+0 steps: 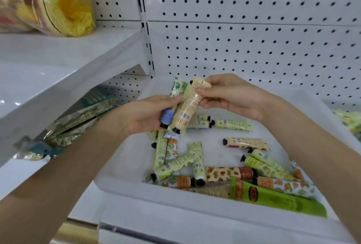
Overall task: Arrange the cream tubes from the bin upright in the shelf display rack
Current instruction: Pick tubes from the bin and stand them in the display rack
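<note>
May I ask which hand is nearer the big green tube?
Right: the right hand, pinching a peach tube, is above the big green tube; the left hand grips tubes farther left.

Both bare forearms reach forward from the lower corners and the hands meet in mid-frame. The left hand (148,114) curls its fingers round a bunch of tubes (167,115), its thumb lying across them on top. The right hand (230,97) pinches the upper end of a peach tube (189,104) between thumb and fingertips (200,90).
</note>
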A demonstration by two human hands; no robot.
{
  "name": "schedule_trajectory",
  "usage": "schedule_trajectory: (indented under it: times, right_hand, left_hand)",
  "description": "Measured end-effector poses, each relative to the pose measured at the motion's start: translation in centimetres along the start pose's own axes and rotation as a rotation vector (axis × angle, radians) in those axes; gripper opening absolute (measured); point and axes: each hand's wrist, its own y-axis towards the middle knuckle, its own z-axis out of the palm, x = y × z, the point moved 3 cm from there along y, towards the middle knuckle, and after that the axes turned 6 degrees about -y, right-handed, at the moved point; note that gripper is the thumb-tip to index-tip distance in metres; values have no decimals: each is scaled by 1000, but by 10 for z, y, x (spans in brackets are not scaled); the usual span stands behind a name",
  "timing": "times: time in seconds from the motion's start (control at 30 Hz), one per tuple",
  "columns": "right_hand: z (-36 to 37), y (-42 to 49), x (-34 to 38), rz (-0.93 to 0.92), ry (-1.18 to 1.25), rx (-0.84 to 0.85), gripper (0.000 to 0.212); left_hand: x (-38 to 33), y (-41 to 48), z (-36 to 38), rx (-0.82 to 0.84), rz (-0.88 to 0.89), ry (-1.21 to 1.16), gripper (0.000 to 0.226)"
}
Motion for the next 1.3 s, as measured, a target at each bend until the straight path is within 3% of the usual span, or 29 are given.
schedule_trajectory:
  times: [0.2, 0.43, 0.5, 0.67, 0.8, 1.1, 1.3]
  right_hand:
    - [8, -3, 2, -99, 117, -101, 10]
    - [-6, 3, 0, -127, 169, -167, 17]
    - [-15, 4, -6, -87, 72, -184, 18]
    - [-14, 10, -39, 61, -418, -11, 21]
    - [14, 18, -67, 96, -718, 263, 19]
    - [49, 27, -90, 37, -800, 441, 21]
    - [54, 26, -88, 28, -800, 459, 18]
  left_hand:
    - [-2, -8, 8, 51, 44, 145, 42]
    - [-5, -6, 5, -10, 92, 84, 42]
    - [-5, -4, 1, -37, 123, 57, 40]
    - [-7, -2, -4, -80, 176, 44, 33]
    - [-7, -2, -2, -75, 165, 92, 33]
    - [-6, 0, -3, -82, 133, 142, 17]
    - [-8, -4, -2, -67, 169, 77, 31]
